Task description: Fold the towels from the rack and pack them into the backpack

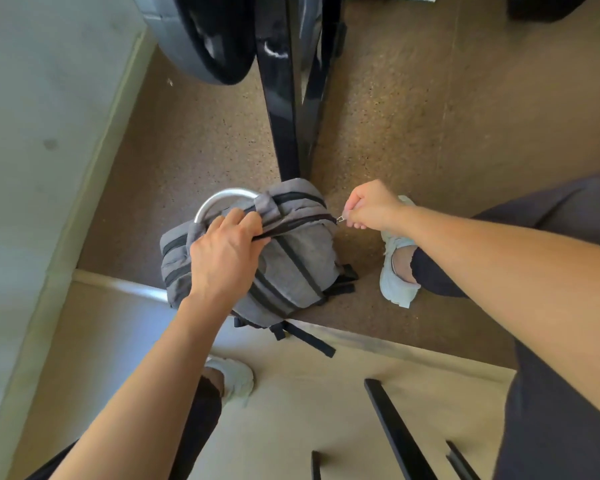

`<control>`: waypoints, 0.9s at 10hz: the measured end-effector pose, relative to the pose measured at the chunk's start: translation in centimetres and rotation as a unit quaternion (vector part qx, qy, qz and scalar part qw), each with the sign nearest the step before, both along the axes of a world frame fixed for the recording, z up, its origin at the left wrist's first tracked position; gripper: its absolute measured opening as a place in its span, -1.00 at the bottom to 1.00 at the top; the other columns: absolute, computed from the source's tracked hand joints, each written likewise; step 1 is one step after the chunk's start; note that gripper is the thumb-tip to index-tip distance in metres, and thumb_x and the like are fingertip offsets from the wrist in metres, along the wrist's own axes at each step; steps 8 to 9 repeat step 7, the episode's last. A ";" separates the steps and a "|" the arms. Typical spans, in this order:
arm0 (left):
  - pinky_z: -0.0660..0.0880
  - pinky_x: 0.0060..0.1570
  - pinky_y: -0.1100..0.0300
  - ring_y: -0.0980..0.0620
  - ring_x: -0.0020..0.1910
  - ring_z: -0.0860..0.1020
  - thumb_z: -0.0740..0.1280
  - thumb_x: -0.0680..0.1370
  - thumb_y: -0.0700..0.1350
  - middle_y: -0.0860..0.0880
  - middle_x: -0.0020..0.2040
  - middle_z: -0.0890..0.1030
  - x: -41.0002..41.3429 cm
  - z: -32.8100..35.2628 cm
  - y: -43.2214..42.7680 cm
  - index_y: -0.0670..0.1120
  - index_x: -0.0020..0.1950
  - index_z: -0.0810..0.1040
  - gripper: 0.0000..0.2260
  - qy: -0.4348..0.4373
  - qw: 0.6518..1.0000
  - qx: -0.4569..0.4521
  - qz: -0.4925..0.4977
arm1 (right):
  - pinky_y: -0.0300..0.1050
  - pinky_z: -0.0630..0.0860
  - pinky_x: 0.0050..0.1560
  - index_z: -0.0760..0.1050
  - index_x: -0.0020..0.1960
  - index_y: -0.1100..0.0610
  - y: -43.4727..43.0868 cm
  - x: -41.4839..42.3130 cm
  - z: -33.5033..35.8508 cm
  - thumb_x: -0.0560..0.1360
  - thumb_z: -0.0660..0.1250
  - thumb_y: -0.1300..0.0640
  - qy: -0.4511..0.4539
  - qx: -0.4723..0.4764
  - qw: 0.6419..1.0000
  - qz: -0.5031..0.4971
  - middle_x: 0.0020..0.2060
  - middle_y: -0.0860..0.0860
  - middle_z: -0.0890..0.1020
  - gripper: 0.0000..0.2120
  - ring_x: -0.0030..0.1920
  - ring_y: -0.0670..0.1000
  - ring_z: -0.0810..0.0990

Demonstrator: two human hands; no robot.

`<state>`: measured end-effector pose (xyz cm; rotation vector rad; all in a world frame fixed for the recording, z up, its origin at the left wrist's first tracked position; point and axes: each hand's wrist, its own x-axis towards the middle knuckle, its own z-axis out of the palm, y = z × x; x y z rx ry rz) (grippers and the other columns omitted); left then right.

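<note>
A grey backpack [291, 268] with black zips and straps stands on the brown speckled floor against a black frame post. My left hand [226, 251] grips the top edge of the backpack beside its main zip. My right hand [368, 207] pinches the small metal zip pull [340, 219] at the right end of that zip. The zip line between my hands looks closed. No towel shows in this view.
A black metal frame [284, 109] rises behind the backpack, with a curved silver bar [219, 199] at its base and a dark wheel-like part [201, 39] above. A pale wall [32, 133] runs along the left. My feet in light shoes [395, 278] flank the bag.
</note>
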<state>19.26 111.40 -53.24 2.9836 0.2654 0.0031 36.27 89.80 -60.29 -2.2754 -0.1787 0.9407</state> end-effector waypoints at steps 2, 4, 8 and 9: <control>0.24 -0.36 0.11 -0.10 -0.08 0.53 0.38 0.60 0.00 0.02 -0.09 0.52 -0.3 0.1 -0.3 -0.02 -0.07 0.45 -0.84 0.009 1.000 -0.029 -0.005 | 0.08 0.60 0.12 0.65 0.05 0.16 0.9 -2.3 -3.5 0.49 0.44 0.27 -0.058 -0.117 0.991 0.017 0.07 0.16 0.66 -0.85 0.14 0.19 0.61; 0.39 -0.30 0.07 -0.07 -0.08 0.52 0.40 0.60 0.00 0.05 -0.10 0.50 -0.4 -0.5 0.3 0.00 -0.06 0.46 -0.85 0.009 0.997 -0.073 0.000 | 0.00 0.55 0.05 0.62 0.12 0.18 1.3 -2.5 -3.5 0.53 0.37 0.24 -0.044 -0.137 0.989 0.038 0.09 0.18 0.66 -0.83 0.14 0.21 0.61; 0.59 -0.06 -0.04 -0.11 0.05 0.61 0.44 0.58 -0.04 -0.01 0.08 0.62 -0.8 0.4 1.3 -0.01 0.17 0.65 -0.82 0.006 0.988 -0.154 0.021 | -0.05 0.54 0.11 0.62 0.17 0.22 0.8 -0.8 1.9 0.62 0.31 0.07 -0.056 -0.129 0.987 0.077 0.09 0.14 0.66 -0.74 0.14 0.16 0.61; 0.59 -0.06 -0.04 -0.11 0.05 0.61 0.44 0.58 -0.04 -0.01 0.08 0.62 -0.8 0.4 1.3 -0.01 0.17 0.65 -0.82 0.006 0.988 -0.154 0.021 | -0.05 0.54 0.11 0.62 0.17 0.22 0.8 -0.8 1.9 0.62 0.31 0.07 -0.056 -0.129 0.987 0.077 0.09 0.14 0.66 -0.74 0.14 0.16 0.61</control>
